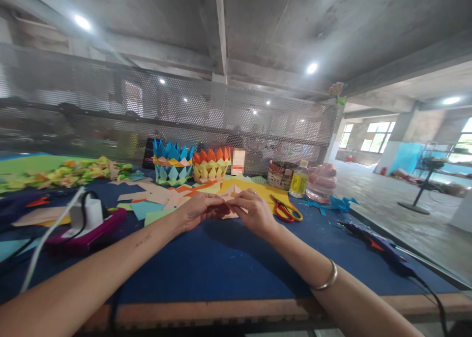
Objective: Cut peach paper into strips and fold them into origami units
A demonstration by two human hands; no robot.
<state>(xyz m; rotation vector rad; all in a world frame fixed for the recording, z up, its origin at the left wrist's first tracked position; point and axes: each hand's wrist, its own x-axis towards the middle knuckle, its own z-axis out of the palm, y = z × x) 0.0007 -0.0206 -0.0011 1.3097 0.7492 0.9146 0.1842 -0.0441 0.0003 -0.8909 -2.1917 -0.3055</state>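
Observation:
My left hand [197, 210] and my right hand [255, 212] meet over the middle of the blue table. Their fingertips are closed together on a small pale peach piece of paper [230, 213], mostly covered by the fingers. Whether it is folded I cannot tell. Just beyond lie a yellow sheet [271, 192] and loose peach paper strips [157, 194]. Red-and-yellow scissors [286, 213] rest to the right of my right hand. Behind the strips stand a blue folded-paper basket [173, 172] and an orange-and-yellow one [211, 170].
A purple power strip [86, 231] with a white plug and cables lies at left, near piled yellow-green folded pieces [73, 174]. At right are a yellow-labelled bottle [299, 179], a pink transparent container [321, 183] and a glue gun [379, 248]. A mesh panel [250, 115] stands behind.

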